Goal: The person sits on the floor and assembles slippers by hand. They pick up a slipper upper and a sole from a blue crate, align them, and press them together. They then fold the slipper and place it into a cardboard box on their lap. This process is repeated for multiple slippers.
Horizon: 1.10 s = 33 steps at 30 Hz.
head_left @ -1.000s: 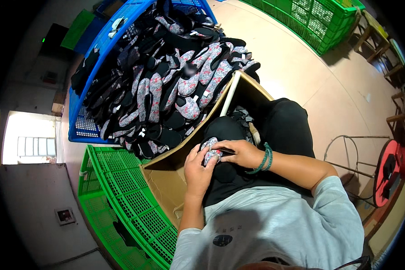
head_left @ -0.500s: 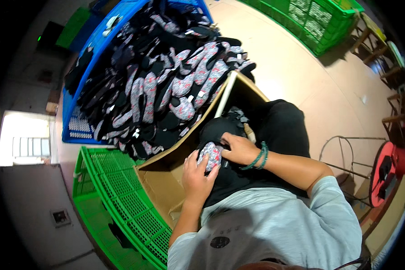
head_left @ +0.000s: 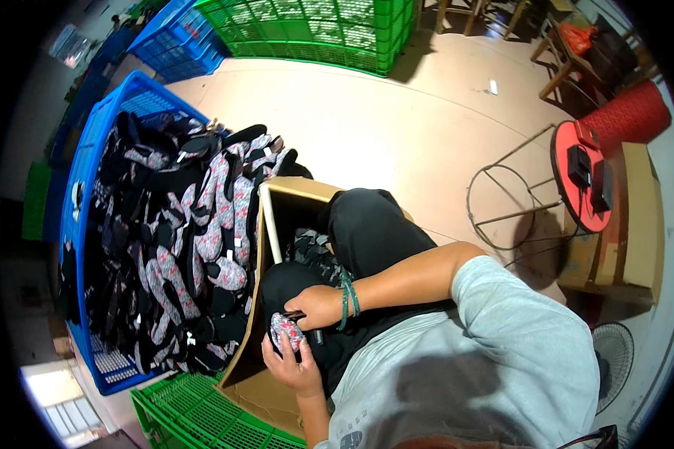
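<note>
A floral-patterned cloth slipper (head_left: 286, 329), grey with red and pink, rests at my knee, its far part hidden by my fingers. My left hand (head_left: 292, 368) grips it from the near side, fingers curled over the print. Closed at the slipper's upper right edge is my right hand (head_left: 318, 305), with green bands at the wrist. Something slim and black shows under its fingers; I cannot tell if it is a tool or the slipper's black edge. To the left, a heap of similar black and floral slippers (head_left: 225, 273) fills a blue crate (head_left: 90, 150).
A cardboard box (head_left: 258, 400) with dark pieces inside stands against my legs. Beneath it is a green crate (head_left: 183, 408). Farther off stand a larger green crate (head_left: 307, 34) and blue crates (head_left: 180, 49). At right are a red round stool (head_left: 577, 179) and a fan (head_left: 614, 359).
The view has swung to the right, so the crate and hands sit farther left and lower. The slipper is now tilted more, and a black slim thing shows at my right fingers.
</note>
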Each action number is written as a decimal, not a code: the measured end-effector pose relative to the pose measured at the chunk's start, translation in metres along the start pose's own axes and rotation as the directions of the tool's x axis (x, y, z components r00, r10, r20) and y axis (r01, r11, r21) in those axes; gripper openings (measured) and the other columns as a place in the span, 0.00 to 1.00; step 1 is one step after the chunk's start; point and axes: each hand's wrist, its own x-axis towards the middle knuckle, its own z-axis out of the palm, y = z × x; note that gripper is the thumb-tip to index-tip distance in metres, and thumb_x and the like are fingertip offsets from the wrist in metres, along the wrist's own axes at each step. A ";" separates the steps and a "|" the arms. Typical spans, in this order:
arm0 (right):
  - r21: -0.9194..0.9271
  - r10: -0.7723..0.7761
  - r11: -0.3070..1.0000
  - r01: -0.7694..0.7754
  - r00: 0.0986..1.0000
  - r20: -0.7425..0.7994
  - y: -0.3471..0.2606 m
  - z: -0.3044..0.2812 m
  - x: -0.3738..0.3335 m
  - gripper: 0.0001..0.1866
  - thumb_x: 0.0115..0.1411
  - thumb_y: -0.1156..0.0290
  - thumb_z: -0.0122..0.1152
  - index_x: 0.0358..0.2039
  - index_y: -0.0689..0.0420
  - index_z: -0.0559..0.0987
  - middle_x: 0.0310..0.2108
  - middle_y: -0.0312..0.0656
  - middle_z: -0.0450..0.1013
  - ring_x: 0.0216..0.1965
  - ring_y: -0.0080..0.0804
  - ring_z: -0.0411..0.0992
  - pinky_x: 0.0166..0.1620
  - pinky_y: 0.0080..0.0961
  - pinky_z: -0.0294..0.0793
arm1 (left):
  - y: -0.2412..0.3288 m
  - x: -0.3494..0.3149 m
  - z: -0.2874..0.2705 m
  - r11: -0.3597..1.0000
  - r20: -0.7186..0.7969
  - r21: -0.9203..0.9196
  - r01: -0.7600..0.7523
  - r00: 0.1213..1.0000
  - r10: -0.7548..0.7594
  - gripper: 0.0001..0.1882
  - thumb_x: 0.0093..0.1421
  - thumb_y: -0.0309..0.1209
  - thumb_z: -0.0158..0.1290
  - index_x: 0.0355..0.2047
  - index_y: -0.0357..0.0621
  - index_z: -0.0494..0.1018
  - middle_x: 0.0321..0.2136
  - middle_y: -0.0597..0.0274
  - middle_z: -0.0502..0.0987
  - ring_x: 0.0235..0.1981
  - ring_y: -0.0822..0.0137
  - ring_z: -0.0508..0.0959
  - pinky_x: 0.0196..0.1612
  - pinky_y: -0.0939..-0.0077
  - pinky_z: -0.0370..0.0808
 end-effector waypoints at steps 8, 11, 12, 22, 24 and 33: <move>-0.035 -0.010 0.999 0.011 0.999 0.046 0.007 -0.005 0.005 0.12 0.51 0.65 0.61 0.29 0.60 0.73 0.25 0.52 0.73 0.30 0.55 0.73 0.34 0.44 0.70 | -0.020 0.015 0.020 0.997 0.071 -0.069 -0.027 0.997 0.032 0.20 0.60 0.25 0.56 0.54 0.39 0.74 0.57 0.39 0.67 0.54 0.42 0.70 0.57 0.53 0.66; -0.057 -0.032 0.998 0.037 0.996 0.079 0.005 -0.007 0.008 0.12 0.50 0.64 0.61 0.29 0.60 0.74 0.25 0.52 0.74 0.30 0.55 0.73 0.34 0.45 0.70 | -0.029 0.020 0.024 0.993 0.089 -0.114 -0.026 0.995 0.036 0.20 0.60 0.23 0.55 0.54 0.38 0.72 0.57 0.39 0.66 0.55 0.42 0.70 0.56 0.53 0.66; -0.066 -0.020 0.997 0.026 0.995 0.097 0.003 -0.009 0.009 0.12 0.50 0.65 0.61 0.29 0.60 0.74 0.25 0.52 0.74 0.30 0.55 0.74 0.34 0.45 0.70 | -0.030 0.021 0.024 0.998 0.102 -0.062 -0.031 0.994 0.037 0.19 0.62 0.24 0.54 0.53 0.38 0.72 0.58 0.39 0.66 0.55 0.42 0.69 0.56 0.53 0.66; -0.044 -0.011 0.999 0.018 0.989 0.148 0.004 -0.011 0.013 0.11 0.49 0.66 0.60 0.28 0.60 0.73 0.24 0.52 0.73 0.29 0.55 0.73 0.34 0.46 0.69 | -0.045 0.065 0.040 0.996 0.150 -0.057 0.073 0.987 -0.064 0.11 0.61 0.27 0.51 0.38 0.31 0.75 0.52 0.42 0.68 0.50 0.43 0.69 0.54 0.55 0.67; -0.029 -0.009 0.999 0.013 0.988 0.152 0.005 -0.008 0.014 0.11 0.49 0.66 0.60 0.27 0.60 0.72 0.23 0.52 0.72 0.29 0.55 0.73 0.34 0.46 0.69 | -0.044 0.077 0.043 0.996 0.167 0.069 0.058 0.984 -0.069 0.08 0.58 0.25 0.52 0.33 0.31 0.74 0.50 0.42 0.69 0.49 0.43 0.70 0.53 0.55 0.68; -0.021 0.055 0.998 -0.052 0.987 0.152 0.004 -0.011 0.026 0.14 0.50 0.64 0.60 0.30 0.62 0.75 0.29 0.57 0.75 0.34 0.57 0.74 0.38 0.46 0.72 | -0.079 0.092 0.083 0.909 0.110 0.417 0.014 0.992 -0.066 0.15 0.56 0.27 0.47 0.41 0.31 0.73 0.50 0.44 0.71 0.53 0.45 0.69 0.56 0.56 0.65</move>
